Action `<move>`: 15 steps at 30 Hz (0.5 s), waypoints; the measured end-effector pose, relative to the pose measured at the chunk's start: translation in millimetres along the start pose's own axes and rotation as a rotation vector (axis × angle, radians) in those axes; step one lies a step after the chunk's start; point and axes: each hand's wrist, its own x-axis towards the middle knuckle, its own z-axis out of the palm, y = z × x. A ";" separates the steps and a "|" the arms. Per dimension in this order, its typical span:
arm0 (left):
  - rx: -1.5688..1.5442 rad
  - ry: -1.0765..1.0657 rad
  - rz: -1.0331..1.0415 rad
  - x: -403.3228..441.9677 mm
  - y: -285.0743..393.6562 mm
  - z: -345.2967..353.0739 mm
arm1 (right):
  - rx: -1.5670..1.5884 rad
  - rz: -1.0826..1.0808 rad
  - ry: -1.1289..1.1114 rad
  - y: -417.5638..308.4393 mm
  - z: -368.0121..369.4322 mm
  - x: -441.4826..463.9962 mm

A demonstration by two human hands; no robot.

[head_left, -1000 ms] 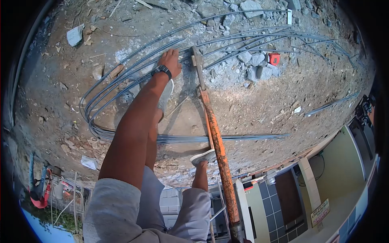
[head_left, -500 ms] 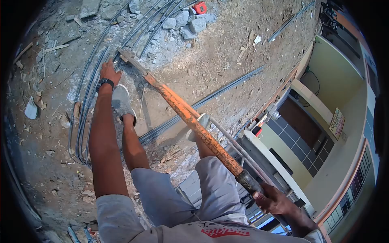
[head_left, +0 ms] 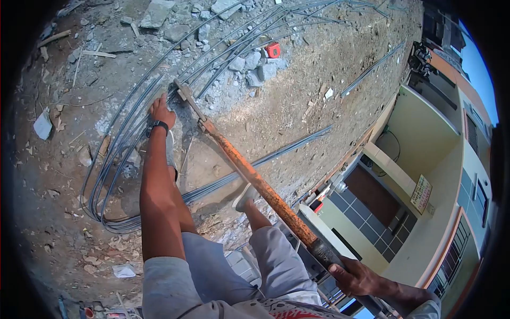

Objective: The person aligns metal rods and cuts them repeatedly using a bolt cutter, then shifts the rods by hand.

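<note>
A long bolt cutter [head_left: 260, 189] with worn orange handles slants across the head view. My right hand [head_left: 353, 275] is wrapped round its black grip at the lower right. The cutter's jaws [head_left: 183, 90] are at the bent steel rods [head_left: 119, 133] on the ground; whether a rod lies between the blades is too small to tell. Just left of the jaws, my left hand [head_left: 162, 112], with a dark watch on the wrist, is closed on the rods, its fingertips partly hidden. My shoe [head_left: 170, 149] is partly covered by my left forearm.
A red tape measure [head_left: 273, 50] lies by broken concrete lumps [head_left: 255, 69]. More straight rods [head_left: 281, 146] run along the dirt between my feet. Another rod bundle [head_left: 372, 69] lies farther off. A house with a tiled porch [head_left: 366, 204] stands at the right.
The view has shifted, showing more rods at the top. The cutter's two handles look closer together. My left hand remains at the rods beside the jaws, and my right hand keeps its grip.
</note>
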 end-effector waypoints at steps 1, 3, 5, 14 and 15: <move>0.001 -0.025 -0.026 0.5 6.9 -3.7 | -0.015 -0.035 0.008 7.8 2.5 6.1; -0.003 -0.045 -0.038 2.5 3.7 -6.1 | -0.058 -0.074 0.052 23.0 0.4 16.6; -0.007 -0.042 0.002 3.8 0.0 1.6 | -0.125 -0.137 0.139 38.0 -3.0 29.2; 0.084 -0.188 -0.053 -8.3 25.9 -40.9 | -0.106 -0.656 0.371 196.4 20.7 296.4; 0.080 -0.166 -0.032 1.3 14.5 -50.5 | -0.079 -0.746 0.371 188.2 18.8 309.5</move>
